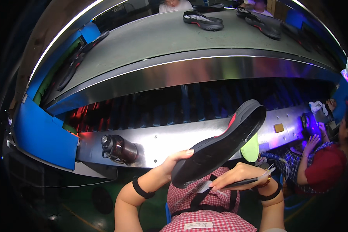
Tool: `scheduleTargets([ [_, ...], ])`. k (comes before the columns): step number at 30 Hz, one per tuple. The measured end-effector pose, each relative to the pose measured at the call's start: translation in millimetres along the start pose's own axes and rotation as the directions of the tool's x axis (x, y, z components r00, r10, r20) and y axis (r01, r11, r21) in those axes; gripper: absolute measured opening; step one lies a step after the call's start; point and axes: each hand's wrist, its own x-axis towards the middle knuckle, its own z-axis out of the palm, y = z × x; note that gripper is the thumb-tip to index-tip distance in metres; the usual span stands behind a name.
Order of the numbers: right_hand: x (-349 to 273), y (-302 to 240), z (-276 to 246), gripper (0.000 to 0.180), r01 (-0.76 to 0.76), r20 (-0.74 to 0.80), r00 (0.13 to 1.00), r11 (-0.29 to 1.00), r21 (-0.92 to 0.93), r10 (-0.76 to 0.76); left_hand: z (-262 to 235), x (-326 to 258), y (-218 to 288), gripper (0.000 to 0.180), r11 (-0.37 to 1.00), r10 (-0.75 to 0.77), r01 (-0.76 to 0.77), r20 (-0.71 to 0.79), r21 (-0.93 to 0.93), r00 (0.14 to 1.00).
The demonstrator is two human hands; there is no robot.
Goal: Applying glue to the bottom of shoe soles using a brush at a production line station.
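Note:
My left hand grips the heel end of a black shoe sole with a red patch on its side wall. The sole is tilted, its far end raised to the upper right over the metal ledge. Just below it, my right hand is closed around a thin brush with a dark handle. The brush's pale tip points left, close under the sole's near end; whether it touches cannot be made out. Partly behind the sole lies a light green, rounded flat piece.
On the metal ledge stand a dark bottle at left and a small yellow block. Beyond, a green conveyor belt carries several soles, one a black sole. At right, a co-worker handles a sole.

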Motion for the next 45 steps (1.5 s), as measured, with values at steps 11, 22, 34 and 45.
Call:
scheduleTargets([
  [11, -9.2, -5.0, -3.9, 0.030, -0.020, -0.048, 0.999, 0.948, -0.319, 0.005, 14.0, -10.4, 1.9, 0.056, 0.981, -0.123, 0.132, -0.076, 0.143, 0.990],
  [22, -18.2, 3.0, -17.6, 0.031, -0.109, -0.030, 0.994, 0.962, -0.251, 0.105, 18.3, -28.2, 5.6, 0.054, 0.981, -0.149, 0.165, -0.150, 0.104, 0.977],
  [34, -21.8, -27.4, -27.3, 0.037, -0.166, 0.125, 0.945, 0.775, -0.609, 0.301, 19.4, -39.6, 7.9, 0.060, 0.957, -0.171, 0.215, -0.219, 0.196, 0.961],
  [45, -20.8, -35.9, -43.1, 0.026, -0.181, -0.072, 0.983, 0.891, -0.416, 0.166, 11.2, -49.9, 12.7, 0.065, 0.955, -0.152, 0.205, -0.241, 0.214, 0.959],
])
